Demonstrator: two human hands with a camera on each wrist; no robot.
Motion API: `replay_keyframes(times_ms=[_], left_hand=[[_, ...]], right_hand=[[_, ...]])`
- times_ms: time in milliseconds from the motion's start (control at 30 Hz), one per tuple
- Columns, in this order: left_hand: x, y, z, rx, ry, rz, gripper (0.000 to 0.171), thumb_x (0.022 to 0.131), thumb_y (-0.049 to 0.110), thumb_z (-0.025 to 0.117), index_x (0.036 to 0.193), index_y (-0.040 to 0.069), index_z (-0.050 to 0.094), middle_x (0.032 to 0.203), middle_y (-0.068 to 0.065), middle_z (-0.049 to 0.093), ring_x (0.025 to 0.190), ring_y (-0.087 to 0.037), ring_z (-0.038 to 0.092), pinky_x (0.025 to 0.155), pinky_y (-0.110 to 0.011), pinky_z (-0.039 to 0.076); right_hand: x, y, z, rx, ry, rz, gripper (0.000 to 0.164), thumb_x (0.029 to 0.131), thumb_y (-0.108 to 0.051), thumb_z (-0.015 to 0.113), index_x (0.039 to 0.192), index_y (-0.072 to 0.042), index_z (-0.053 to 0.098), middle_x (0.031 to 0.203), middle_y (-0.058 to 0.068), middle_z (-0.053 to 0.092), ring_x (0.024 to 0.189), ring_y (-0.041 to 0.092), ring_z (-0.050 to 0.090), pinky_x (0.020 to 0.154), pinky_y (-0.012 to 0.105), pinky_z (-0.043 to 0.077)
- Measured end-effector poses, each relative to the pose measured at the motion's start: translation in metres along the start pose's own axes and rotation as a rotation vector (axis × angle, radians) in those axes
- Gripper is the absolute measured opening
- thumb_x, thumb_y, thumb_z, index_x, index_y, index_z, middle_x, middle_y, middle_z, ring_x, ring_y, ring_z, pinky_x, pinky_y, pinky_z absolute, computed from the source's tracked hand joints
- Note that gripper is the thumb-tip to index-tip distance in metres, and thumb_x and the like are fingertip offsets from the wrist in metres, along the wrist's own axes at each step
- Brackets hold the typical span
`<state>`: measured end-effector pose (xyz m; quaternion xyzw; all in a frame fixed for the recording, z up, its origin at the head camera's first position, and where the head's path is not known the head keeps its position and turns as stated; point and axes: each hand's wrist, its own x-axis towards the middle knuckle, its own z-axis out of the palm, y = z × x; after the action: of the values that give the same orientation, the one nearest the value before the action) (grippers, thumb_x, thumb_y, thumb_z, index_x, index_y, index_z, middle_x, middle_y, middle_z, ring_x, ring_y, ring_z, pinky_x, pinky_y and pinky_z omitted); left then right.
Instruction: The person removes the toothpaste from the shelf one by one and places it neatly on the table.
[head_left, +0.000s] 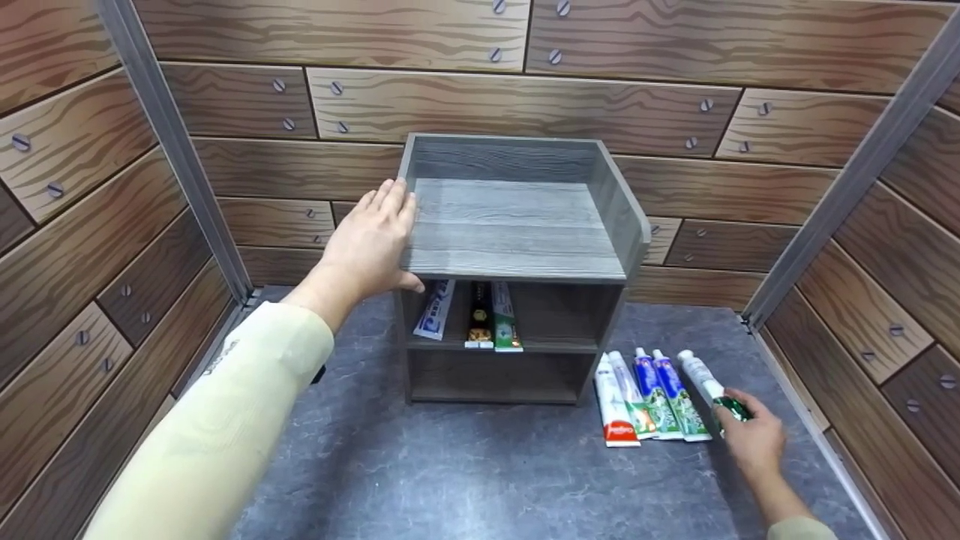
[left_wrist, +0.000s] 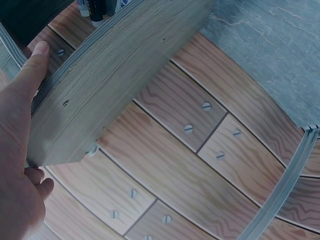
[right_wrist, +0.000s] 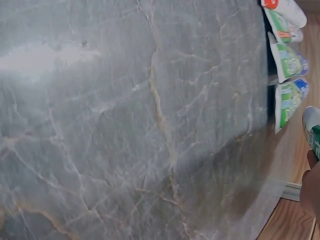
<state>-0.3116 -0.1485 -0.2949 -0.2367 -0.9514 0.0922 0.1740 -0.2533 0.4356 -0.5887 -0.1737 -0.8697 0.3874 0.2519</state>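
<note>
Grey wood-grain board: one small shelf unit point(head_left: 517, 225), walled tray top over two compartments, standing on a dark marbled floor point(head_left: 465, 487). Against its left side panel we list a left hand point(head_left: 367, 244), fingers extended along the rim, thumb spread apart at the front edge, wrapped round no tube.

Upper compartment, left to right: one white-and-blue tube point(head_left: 433, 311), tilted; one black-and-gold tube point(head_left: 480, 315); one green-and-white tube point(head_left: 505, 319), just beside the black.

Floor, right of the unit: one red-and-white tube point(head_left: 615, 405); one white tube with green and orange point(head_left: 634, 397); two blue-and-green tubes point(head_left: 654, 394) side by side.

Furthest right, one white tube with a green end point(head_left: 703, 379), held by that end in a right hand point(head_left: 754, 435), grip narrow. Whether this tube touches the floor we cannot tell.
</note>
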Motion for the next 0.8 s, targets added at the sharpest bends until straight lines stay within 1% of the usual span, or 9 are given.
replay_keyframes(times_ms=[100,167,333,433,467,533,600,667,800], left_hand=[[0.000,0.000,0.001,0.000,-0.003,0.004,0.134,0.070,0.073,0.087,0.159,-0.013,0.034,0.165,-0.037,0.028,0.154,-0.050,0.029,0.128,-0.054,0.026],[0.000,0.001,0.001,0.003,-0.007,0.006,0.134,0.070,0.073,0.087,0.159,-0.013,0.033,0.165,-0.037,0.028,0.154,-0.050,0.029,0.128,-0.054,0.027],[-0.001,-0.001,-0.001,0.010,-0.016,-0.001,0.134,0.070,0.073,0.086,0.159,-0.012,0.033,0.165,-0.037,0.028,0.155,-0.049,0.029,0.128,-0.054,0.026],[-0.002,-0.001,0.000,0.006,-0.015,-0.002,0.134,0.070,0.073,0.086,0.159,-0.012,0.033,0.165,-0.037,0.028,0.154,-0.050,0.029,0.128,-0.054,0.027],[-0.002,-0.001,0.000,0.004,-0.013,-0.001,0.134,0.070,0.073,0.087,0.159,-0.013,0.034,0.165,-0.037,0.029,0.154,-0.050,0.030,0.128,-0.054,0.027],[-0.002,-0.001,0.001,0.003,-0.012,-0.001,0.134,0.070,0.072,0.087,0.159,-0.013,0.034,0.165,-0.037,0.029,0.154,-0.049,0.030,0.128,-0.054,0.027],[-0.002,-0.001,0.000,0.001,-0.017,-0.006,0.134,0.070,0.072,0.087,0.159,-0.012,0.033,0.166,-0.036,0.028,0.155,-0.049,0.029,0.128,-0.053,0.026],[-0.001,-0.001,-0.001,-0.002,-0.024,-0.011,0.135,0.070,0.072,0.087,0.160,-0.012,0.032,0.166,-0.036,0.026,0.155,-0.048,0.028,0.129,-0.053,0.025],[-0.001,-0.001,-0.001,-0.011,-0.041,-0.015,0.136,0.070,0.073,0.086,0.160,-0.012,0.030,0.167,-0.036,0.024,0.156,-0.048,0.025,0.129,-0.053,0.024]], right_hand=[[-0.001,0.007,0.003,-0.002,-0.013,0.001,0.035,0.091,-0.005,0.079,0.125,0.003,0.074,0.126,0.029,0.071,0.116,0.043,0.066,0.083,0.020,0.043],[-0.002,0.012,0.005,0.003,-0.032,0.004,0.037,0.091,-0.004,0.078,0.126,0.004,0.072,0.127,0.030,0.069,0.118,0.045,0.065,0.085,0.021,0.043],[-0.001,0.021,0.006,0.017,-0.098,0.003,0.041,0.092,-0.004,0.077,0.132,0.007,0.069,0.134,0.032,0.066,0.124,0.046,0.062,0.084,0.010,0.039],[-0.001,0.022,0.006,0.004,-0.141,0.017,0.043,0.095,-0.006,0.076,0.136,0.006,0.067,0.137,0.031,0.064,0.129,0.045,0.060,0.089,0.012,0.040],[0.000,0.023,0.007,-0.001,-0.155,0.025,0.044,0.096,-0.006,0.075,0.137,0.006,0.066,0.139,0.031,0.063,0.131,0.045,0.059,0.093,0.016,0.042],[0.001,0.023,0.007,-0.008,-0.186,0.043,0.046,0.098,-0.008,0.074,0.140,0.006,0.063,0.142,0.031,0.061,0.134,0.046,0.056,0.102,0.029,0.046],[0.002,0.022,0.008,-0.025,-0.210,0.059,0.048,0.099,-0.011,0.072,0.143,0.006,0.061,0.144,0.031,0.059,0.136,0.047,0.054,0.108,0.044,0.046],[0.004,0.020,0.009,-0.023,-0.225,0.067,0.049,0.100,-0.011,0.071,0.144,0.007,0.059,0.146,0.033,0.057,0.138,0.049,0.051,0.112,0.055,0.044],[0.005,0.020,0.010,-0.024,-0.248,0.082,0.051,0.101,-0.012,0.070,0.146,0.007,0.057,0.148,0.033,0.055,0.141,0.050,0.048,0.115,0.059,0.041]])
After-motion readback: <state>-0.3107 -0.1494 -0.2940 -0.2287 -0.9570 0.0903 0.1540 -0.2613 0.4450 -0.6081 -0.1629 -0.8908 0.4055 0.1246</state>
